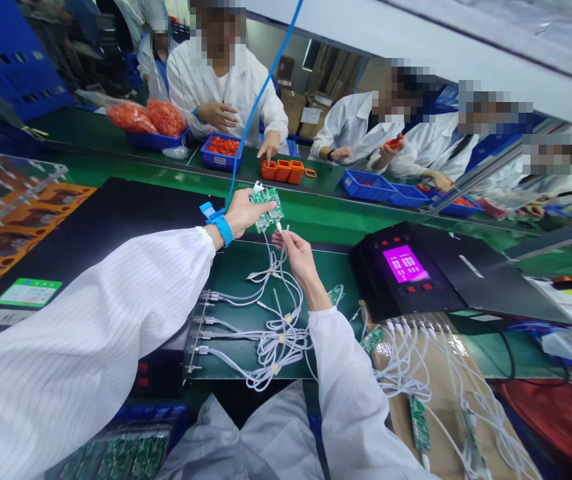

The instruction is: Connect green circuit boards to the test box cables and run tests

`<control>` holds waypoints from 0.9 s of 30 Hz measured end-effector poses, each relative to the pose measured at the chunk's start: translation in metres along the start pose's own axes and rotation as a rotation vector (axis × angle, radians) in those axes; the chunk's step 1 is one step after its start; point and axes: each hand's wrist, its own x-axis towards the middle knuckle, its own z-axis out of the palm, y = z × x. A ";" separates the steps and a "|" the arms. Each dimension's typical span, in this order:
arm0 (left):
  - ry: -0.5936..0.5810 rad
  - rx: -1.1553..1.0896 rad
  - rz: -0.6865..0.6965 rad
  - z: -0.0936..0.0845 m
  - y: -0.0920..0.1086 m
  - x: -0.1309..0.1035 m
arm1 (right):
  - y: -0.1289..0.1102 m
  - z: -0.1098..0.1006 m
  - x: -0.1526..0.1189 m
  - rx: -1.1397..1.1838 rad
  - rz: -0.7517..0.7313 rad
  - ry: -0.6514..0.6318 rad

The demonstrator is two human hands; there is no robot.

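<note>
My left hand (247, 212), with a blue strap at the wrist, holds a green circuit board (269, 205) up over the bench, its thumb across the board's face. Just below it, my right hand (296, 252) pinches a white cable plug (279, 227) at the board's lower edge. Whether the plug is fully seated cannot be made out. A second white cable hangs from the same edge. Bundled white cables (281, 339) lie on the green bench mat, running from ports on the black box at left.
A black tester with a lit magenta screen (406, 264) stands at right, beside more white cables (406, 373) and boards. A green board tray (116, 457) is at lower left. Across the bench, people in white coats handle orange parts (282, 171) near blue bins (369, 185).
</note>
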 end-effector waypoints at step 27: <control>0.017 0.157 0.008 -0.004 -0.006 0.006 | 0.020 0.056 0.019 -1.055 0.028 -0.251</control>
